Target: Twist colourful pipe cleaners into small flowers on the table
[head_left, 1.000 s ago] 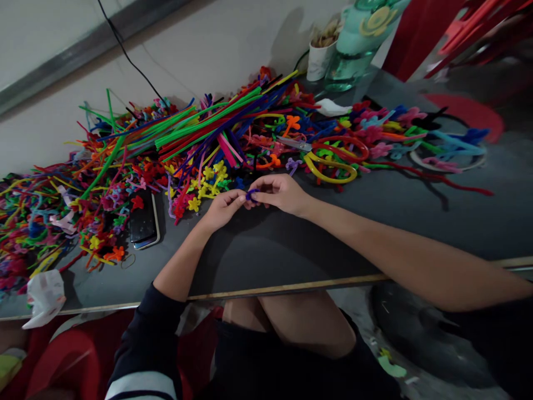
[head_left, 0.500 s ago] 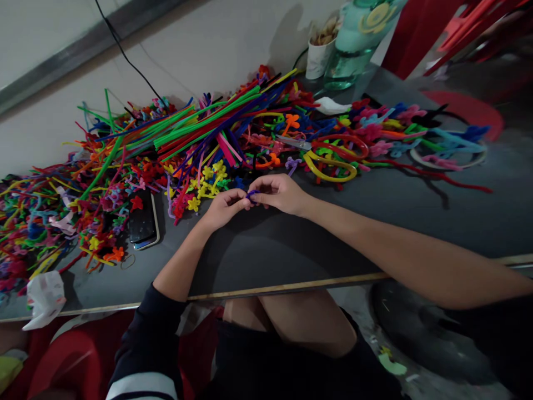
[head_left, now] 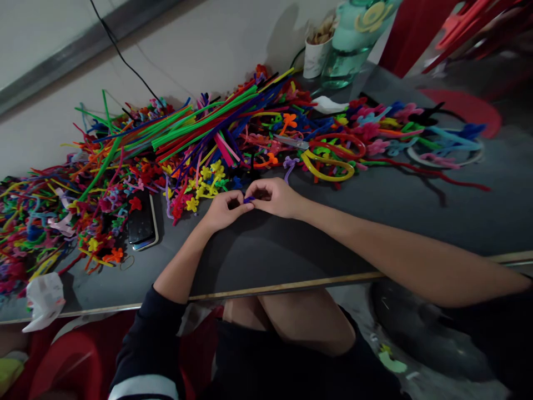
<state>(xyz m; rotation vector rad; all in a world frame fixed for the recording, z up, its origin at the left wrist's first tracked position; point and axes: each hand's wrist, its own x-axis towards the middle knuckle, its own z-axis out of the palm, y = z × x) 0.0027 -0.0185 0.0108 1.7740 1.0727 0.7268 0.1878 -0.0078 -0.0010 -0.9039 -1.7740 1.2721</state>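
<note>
A small dark purple pipe-cleaner piece [head_left: 249, 199] is pinched between my two hands, which meet fingertip to fingertip above the grey table. My left hand [head_left: 226, 211] grips its left side with thumb and fingers closed. From the right, my right hand [head_left: 275, 199] holds the same piece, its fingers curled. Most of the piece is hidden by the fingertips. Just beyond the hands lie yellow pipe-cleaner flowers [head_left: 192, 204] and a lilac one [head_left: 290, 161].
Heaped pipe cleaners [head_left: 208, 119] run along the wall. Scissors with red and yellow handles [head_left: 328, 168] lie right of centre, phones [head_left: 141, 225] at left. A green bottle [head_left: 343, 58] and paper cup [head_left: 315, 58] stand behind. Crumpled white plastic [head_left: 45, 297] sits at the front-left edge.
Both hands stay together on the purple piece. The fingers of my right hand have shifted, with a wider gap showing between thumb and index finger. The whole view has moved slightly.
</note>
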